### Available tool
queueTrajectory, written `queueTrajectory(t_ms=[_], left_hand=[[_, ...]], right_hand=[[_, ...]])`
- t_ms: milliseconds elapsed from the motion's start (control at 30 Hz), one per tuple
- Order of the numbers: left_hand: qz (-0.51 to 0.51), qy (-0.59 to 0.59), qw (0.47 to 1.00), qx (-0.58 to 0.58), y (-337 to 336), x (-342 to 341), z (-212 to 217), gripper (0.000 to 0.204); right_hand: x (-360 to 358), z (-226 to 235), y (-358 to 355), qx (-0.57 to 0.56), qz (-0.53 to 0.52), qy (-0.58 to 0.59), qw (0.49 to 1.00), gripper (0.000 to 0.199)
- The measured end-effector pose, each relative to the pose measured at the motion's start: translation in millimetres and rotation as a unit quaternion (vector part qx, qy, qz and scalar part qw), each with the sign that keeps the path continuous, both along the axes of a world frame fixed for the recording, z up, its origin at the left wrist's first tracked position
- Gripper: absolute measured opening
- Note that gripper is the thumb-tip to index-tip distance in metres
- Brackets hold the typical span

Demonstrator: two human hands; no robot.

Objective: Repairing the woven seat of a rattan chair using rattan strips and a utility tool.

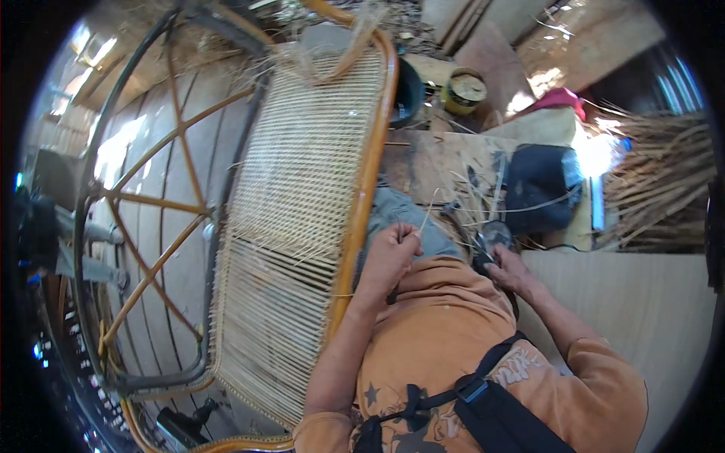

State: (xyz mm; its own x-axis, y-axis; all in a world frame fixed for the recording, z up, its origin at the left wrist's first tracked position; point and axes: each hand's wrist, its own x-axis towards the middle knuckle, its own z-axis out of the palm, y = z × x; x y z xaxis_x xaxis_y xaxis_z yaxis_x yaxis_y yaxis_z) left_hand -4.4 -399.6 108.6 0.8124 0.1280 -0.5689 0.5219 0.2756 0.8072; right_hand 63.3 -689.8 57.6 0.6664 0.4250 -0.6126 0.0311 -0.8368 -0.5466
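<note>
A cane panel point(310, 143) in a glossy orange-brown frame point(371, 162) stands at my left. Its upper part is closely woven; lower down, parallel strands point(264, 306) run across with open gaps. Beside the frame, over my lap, my left hand point(394, 255) is closed in a pinch on a thin pale cane strand point(427, 219), which rises past the fingers. My right hand point(510, 270) is closed round a small dark-handled tool point(482, 260) by my right thigh. A bit of metal shows at its top, but its exact kind cannot be made out.
A bent-pole chair frame point(181, 130) stands at far left on plank flooring point(158, 170). Ahead are a tin can point(464, 90) and a dark bucket point(406, 90). A black bag point(540, 189), a bundle of cane sticks point(657, 174) and a pale board point(627, 302) lie to the right.
</note>
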Motion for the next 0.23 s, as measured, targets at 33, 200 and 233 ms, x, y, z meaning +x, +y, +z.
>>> queueTrajectory(t_ms=[33,200,233], left_hand=[[-0.014,-0.002,1.0,-0.009,-7,6,0,0.017],[-0.153,-0.029,0.983,0.095,-40,31,-23,0.021],[-0.198,-0.039,0.969,0.14,-45,36,-31,0.021]], right_hand=[[-4,-3,-1,0.011,-0.033,-0.01,0.999,0.039],[-5,12,4,0.123,-0.034,0.014,0.992,0.063],[1,7,-1,0.09,-0.023,0.119,0.989,0.071]])
